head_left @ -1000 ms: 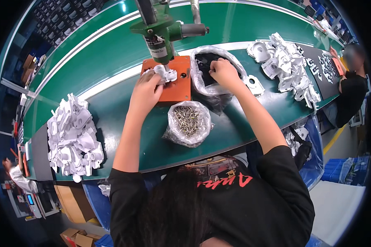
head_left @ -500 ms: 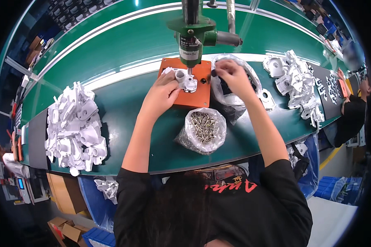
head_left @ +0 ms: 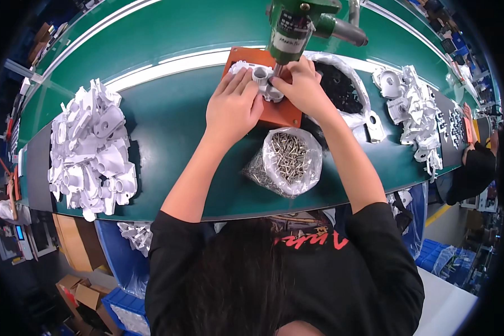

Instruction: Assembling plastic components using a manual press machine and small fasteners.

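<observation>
A white plastic housing (head_left: 260, 74) with a round tube lies on an orange fixture block (head_left: 283, 115). My left hand (head_left: 233, 109) grips its left side, fingers over the top. From the right, my right hand (head_left: 303, 88) reaches onto the same housing. Its thumb and fingers pinch around a small black part, mostly hidden, just at the tip of the green press (head_left: 287, 39). Behind my right hand, a clear bag (head_left: 359, 84) holds black parts (head_left: 339, 92). Metal screws (head_left: 288, 157) fill another clear bag (head_left: 316, 171) in front of the block.
White housings form a pile (head_left: 92, 148) on the left and another pile (head_left: 411, 115) on the right. A single white piece (head_left: 374, 127) lies beside the bag of black parts. Another person (head_left: 467, 176) works at the far right, and blue bins stand below the table edge.
My right hand has moved left from the bag of black parts to the housing under the press. My left hand stays on the housing. The whole view has shifted slightly.
</observation>
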`<control>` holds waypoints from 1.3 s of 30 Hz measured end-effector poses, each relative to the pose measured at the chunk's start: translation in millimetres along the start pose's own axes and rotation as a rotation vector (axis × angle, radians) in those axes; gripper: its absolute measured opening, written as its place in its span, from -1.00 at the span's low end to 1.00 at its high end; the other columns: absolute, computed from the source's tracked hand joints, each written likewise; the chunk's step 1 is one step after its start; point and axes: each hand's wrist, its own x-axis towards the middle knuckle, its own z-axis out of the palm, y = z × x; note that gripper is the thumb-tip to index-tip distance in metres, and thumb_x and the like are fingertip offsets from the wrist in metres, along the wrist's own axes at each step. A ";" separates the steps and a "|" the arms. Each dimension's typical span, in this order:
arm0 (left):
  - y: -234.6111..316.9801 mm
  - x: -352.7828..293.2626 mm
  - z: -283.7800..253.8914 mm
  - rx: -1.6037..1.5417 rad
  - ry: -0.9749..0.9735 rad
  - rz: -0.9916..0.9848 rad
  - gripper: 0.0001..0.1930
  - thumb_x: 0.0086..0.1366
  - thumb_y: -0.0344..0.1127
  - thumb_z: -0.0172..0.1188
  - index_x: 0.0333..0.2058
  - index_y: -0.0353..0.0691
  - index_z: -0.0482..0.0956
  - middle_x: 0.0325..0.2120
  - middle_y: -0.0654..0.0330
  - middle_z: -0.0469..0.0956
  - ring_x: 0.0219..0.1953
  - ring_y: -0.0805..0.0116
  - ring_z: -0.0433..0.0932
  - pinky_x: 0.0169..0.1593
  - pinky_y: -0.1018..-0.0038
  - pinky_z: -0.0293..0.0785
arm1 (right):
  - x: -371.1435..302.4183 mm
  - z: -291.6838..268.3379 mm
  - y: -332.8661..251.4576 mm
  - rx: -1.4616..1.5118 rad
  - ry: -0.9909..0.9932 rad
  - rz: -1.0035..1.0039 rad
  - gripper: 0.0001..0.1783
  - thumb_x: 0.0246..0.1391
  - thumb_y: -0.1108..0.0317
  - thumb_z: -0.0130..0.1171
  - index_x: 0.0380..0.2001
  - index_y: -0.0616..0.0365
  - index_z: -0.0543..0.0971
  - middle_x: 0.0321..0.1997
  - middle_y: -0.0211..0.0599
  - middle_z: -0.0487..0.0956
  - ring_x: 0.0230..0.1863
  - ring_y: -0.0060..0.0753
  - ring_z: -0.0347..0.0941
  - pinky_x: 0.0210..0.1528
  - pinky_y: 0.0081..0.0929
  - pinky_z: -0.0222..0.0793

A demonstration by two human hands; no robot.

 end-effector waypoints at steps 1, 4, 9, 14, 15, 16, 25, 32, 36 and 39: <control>-0.8 0.2 0.9 0.006 0.003 0.008 -0.83 0.09 -0.35 0.13 -0.37 -0.32 0.49 -0.14 -0.04 0.55 -0.01 0.11 0.50 0.13 0.23 0.35 | -0.5 0.2 -1.7 -0.012 0.041 -0.018 -0.70 -0.10 0.16 0.23 -0.36 0.13 0.52 -0.01 -0.22 0.36 0.12 -0.09 0.17 0.14 -0.12 -0.04; 1.0 -0.5 1.4 -0.010 -0.010 0.004 -0.83 0.09 -0.34 0.13 -0.37 -0.31 0.49 -0.14 -0.03 0.55 -0.01 0.11 0.51 0.12 0.23 0.35 | -4.7 1.7 -0.5 -0.040 0.072 0.001 -0.58 -0.08 0.17 0.25 -0.23 0.25 0.47 -0.20 -0.20 0.35 0.01 -0.18 0.23 0.07 -0.24 0.06; 2.9 0.8 0.5 -0.033 0.006 0.000 -0.84 0.09 -0.34 0.12 -0.39 -0.31 0.49 -0.14 -0.02 0.55 -0.02 0.11 0.51 0.12 0.24 0.35 | -21.0 -3.8 -0.6 -0.003 0.351 -0.098 -0.67 -0.07 0.26 0.23 -0.25 0.19 0.48 -0.23 -0.23 0.38 -0.08 -0.18 0.30 0.00 -0.23 0.18; -0.1 -4.4 -0.5 -0.027 0.009 -0.011 -0.85 0.09 -0.35 0.13 -0.40 -0.31 0.48 -0.14 -0.02 0.55 -0.02 0.11 0.51 0.12 0.24 0.35 | -79.5 -42.7 -24.8 0.041 -0.039 -0.452 -0.85 -0.31 0.49 0.28 -0.55 0.16 0.54 -0.42 -0.33 0.39 -0.28 -0.27 0.32 -0.19 -0.40 0.23; -0.1 -3.6 -0.6 -0.025 0.010 -0.013 -0.85 0.09 -0.35 0.13 -0.40 -0.31 0.48 -0.14 -0.02 0.55 -0.02 0.11 0.51 0.12 0.24 0.35 | -88.0 -43.1 -24.6 0.040 -0.040 -0.449 -0.85 -0.31 0.49 0.28 -0.55 0.16 0.54 -0.42 -0.33 0.39 -0.28 -0.27 0.32 -0.19 -0.40 0.23; 1.3 -2.7 -0.2 -0.026 0.010 -0.012 -0.85 0.09 -0.35 0.13 -0.40 -0.31 0.48 -0.13 -0.02 0.55 -0.02 0.11 0.51 0.13 0.24 0.35 | -96.7 -42.9 -22.5 -0.017 -0.098 -0.461 -0.85 -0.32 0.49 0.29 -0.55 0.16 0.55 -0.42 -0.35 0.39 -0.29 -0.28 0.31 -0.21 -0.40 0.22; 1.2 -2.8 0.3 -0.043 -0.014 -0.037 -0.83 0.09 -0.35 0.13 -0.36 -0.33 0.47 -0.14 -0.01 0.55 -0.03 0.11 0.51 0.12 0.23 0.35 | -106.4 -39.3 -24.0 -0.232 -0.098 -0.481 -0.84 -0.29 0.45 0.27 -0.51 0.16 0.55 -0.42 -0.37 0.39 -0.27 -0.30 0.33 -0.19 -0.38 0.24; 1.5 -1.6 -1.0 -0.065 0.005 -0.031 -0.83 0.09 -0.35 0.13 -0.37 -0.33 0.49 -0.15 -0.01 0.55 -0.03 0.12 0.51 0.12 0.23 0.35 | -100.8 -38.0 -27.0 -0.384 -0.158 -0.594 -0.84 -0.31 0.41 0.26 -0.53 0.15 0.53 -0.42 -0.36 0.39 -0.28 -0.30 0.31 -0.18 -0.39 0.25; 0.2 -2.6 1.4 -0.062 0.014 -0.023 -0.84 0.10 -0.36 0.13 -0.38 -0.33 0.49 -0.14 -0.01 0.55 -0.02 0.13 0.51 0.12 0.23 0.34 | -95.9 -38.8 -28.7 -0.445 -0.194 -0.630 -0.87 -0.31 0.40 0.24 -0.60 0.13 0.50 -0.45 -0.35 0.37 -0.27 -0.31 0.32 -0.19 -0.41 0.26; 0.4 -2.8 0.6 -0.057 0.022 -0.023 -0.85 0.10 -0.36 0.13 -0.39 -0.32 0.49 -0.14 -0.01 0.56 -0.02 0.13 0.51 0.12 0.23 0.34 | -92.4 -40.7 -28.6 -0.437 -0.228 -0.643 -0.87 -0.32 0.41 0.23 -0.60 0.13 0.49 -0.46 -0.34 0.36 -0.27 -0.30 0.32 -0.20 -0.41 0.28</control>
